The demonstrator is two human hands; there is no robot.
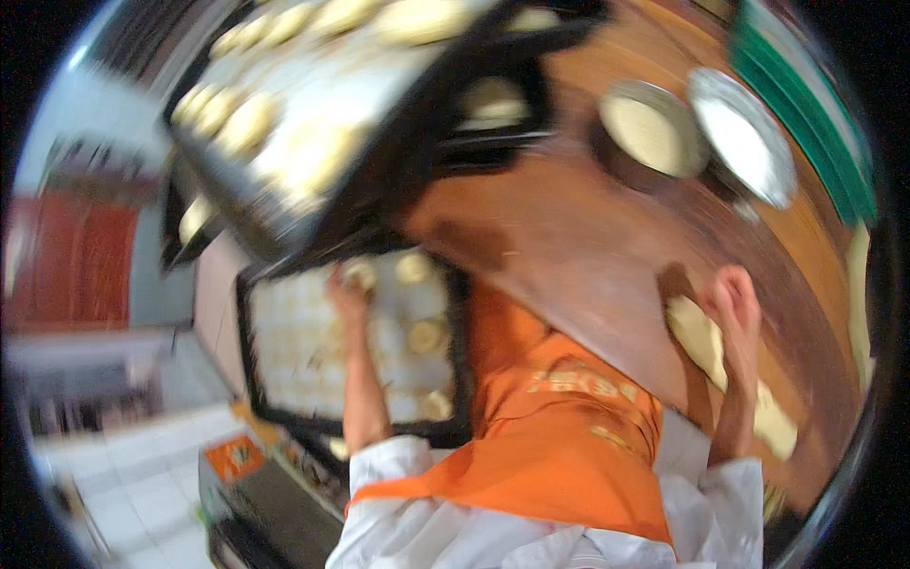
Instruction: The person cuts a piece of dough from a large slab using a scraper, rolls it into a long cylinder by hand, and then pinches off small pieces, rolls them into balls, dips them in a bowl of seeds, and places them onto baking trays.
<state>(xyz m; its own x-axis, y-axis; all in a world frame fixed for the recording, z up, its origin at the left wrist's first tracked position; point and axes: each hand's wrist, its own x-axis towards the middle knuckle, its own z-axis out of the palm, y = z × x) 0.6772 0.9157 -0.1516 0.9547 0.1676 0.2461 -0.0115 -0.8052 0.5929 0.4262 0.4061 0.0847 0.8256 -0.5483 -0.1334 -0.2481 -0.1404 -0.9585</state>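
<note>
My left hand [348, 288] reaches over a black-rimmed baking tray [244, 341], its fingers around a small round dough piece [362, 272] at the tray's far side. Several more dough rounds [426, 336] sit along the right part of the pale liner, which has brownish marks. On the right, my right hand [736, 302] is above the wooden worktop [583, 263], next to a long strip of pale dough [697, 334]. Its fingers are curled, and blur hides whether they hold anything. The strip continues beyond my wrist, partly hidden by the forearm.
Stacked dark trays [398, 142] bearing dough pieces rise at the upper left. A metal bowl [693, 146] of cream-coloured contents stands beside a metal dish [780, 178] of white contents. A green plastic container [803, 107] lines the far right. Tiled floor [156, 491] shows lower left.
</note>
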